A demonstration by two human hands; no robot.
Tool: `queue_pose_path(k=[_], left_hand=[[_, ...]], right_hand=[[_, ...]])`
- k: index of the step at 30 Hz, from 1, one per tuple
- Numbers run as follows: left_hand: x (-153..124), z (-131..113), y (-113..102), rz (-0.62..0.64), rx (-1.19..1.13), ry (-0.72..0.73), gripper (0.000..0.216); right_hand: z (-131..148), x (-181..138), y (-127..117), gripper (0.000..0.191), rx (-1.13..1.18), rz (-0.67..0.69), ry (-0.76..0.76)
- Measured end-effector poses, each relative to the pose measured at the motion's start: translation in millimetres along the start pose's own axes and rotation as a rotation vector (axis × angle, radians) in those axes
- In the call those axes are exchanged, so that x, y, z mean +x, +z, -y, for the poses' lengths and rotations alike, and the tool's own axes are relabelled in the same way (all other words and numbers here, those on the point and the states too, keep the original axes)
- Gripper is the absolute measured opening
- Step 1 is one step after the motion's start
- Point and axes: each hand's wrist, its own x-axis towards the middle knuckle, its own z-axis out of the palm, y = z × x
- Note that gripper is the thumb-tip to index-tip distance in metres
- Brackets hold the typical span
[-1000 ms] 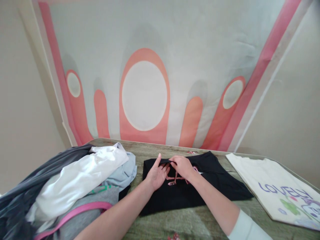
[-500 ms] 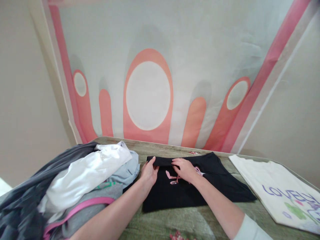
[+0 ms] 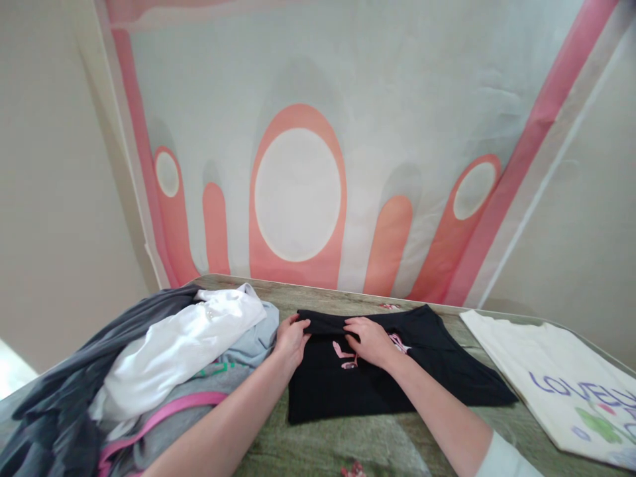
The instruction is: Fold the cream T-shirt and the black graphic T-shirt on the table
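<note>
A black shirt (image 3: 348,391) with a pink print lies flat on the wood-patterned table, its far edge turned over into a narrow fold. At the far left corner of the shirt, my left hand (image 3: 291,341) is closed, thumb and fingers pinching the folded cloth. My right hand (image 3: 370,341) rests palm down near the middle, its fingertips curled over the fold and gripping it. Part of the pink print is covered by my right hand and wrist.
On the left is a loose heap of clothes: a white top (image 3: 183,344), a dark grey garment (image 3: 64,397), a light blue one (image 3: 253,338) and a grey one with pink trim (image 3: 163,424). A cream shirt (image 3: 536,358) with "LOVELY" lettering lies flat at right. Behind the table (image 3: 278,450) stands a printed wall (image 3: 397,99).
My left thumb and fingers have come down closer together on the shirt's corner. My right hand stays at the fold. The whole view has shifted slightly.
</note>
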Motion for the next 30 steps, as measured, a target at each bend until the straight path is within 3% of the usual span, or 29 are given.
queue_pose_path(k=[4,7,11,16,21,24,27,30], left_hand=[[1.0,-2.6,-13.3,-0.011,0.231,0.148,0.056],[3.9,-3.7,-23.5,0.139,0.425,0.245,0.066],[11.5,-3.5,-34.2,0.259,0.767,0.497,0.052],[11.2,-8.5,-39.2,0.244,1.195,0.662,0.035],[-16.2,-16.5,-32.4,0.198,1.531,0.885,0.044],[-39.0,-15.7,-29.4,0.414,1.583,1.011,0.040],[-58.4,-9.6,-33.5,0.731,1.613,0.981,0.036],[-69.5,-5.4,-43.0,0.811,1.620,0.898,0.037]], right_hand=[[0.1,-0.2,-0.1,0.028,0.003,0.013,0.014],[1.4,-1.3,-0.9,0.031,-0.003,0.020,0.005],[4.5,-3.2,-2.7,0.035,-0.011,0.017,-0.014],[3.9,-1.4,-2.9,0.033,-0.013,0.017,-0.012],[4.9,-4.2,1.7,0.037,-0.018,0.064,0.000],[7.9,-12.2,0.0,0.046,0.006,0.116,0.002],[0.7,-23.3,-13.9,0.053,0.028,0.150,0.045],[-29.3,-41.9,-38.1,0.054,0.018,0.079,0.088]])
